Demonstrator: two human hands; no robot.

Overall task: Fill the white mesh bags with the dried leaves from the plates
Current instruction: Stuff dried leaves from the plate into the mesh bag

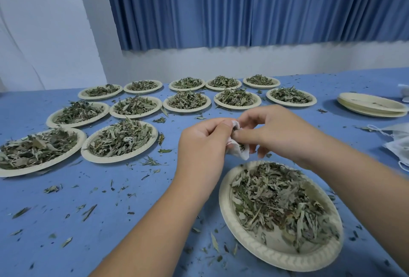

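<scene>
Both hands, left hand (204,138) and right hand (272,130), pinch a crumpled white mesh bag (238,151) showing leaves inside.

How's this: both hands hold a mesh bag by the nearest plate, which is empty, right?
One thing is wrong. In the head view the left hand and right hand hold the bag by the plate, but the plate is full of leaves.

Both hands, left (202,139) and right (274,131), pinch a white mesh bag (238,151) above a plate (250,245) of dried leaves (281,201). More leaf-filled plates (120,138) lie behind on the blue table (88,221). Empty plates (371,104) are stacked at right.
</scene>
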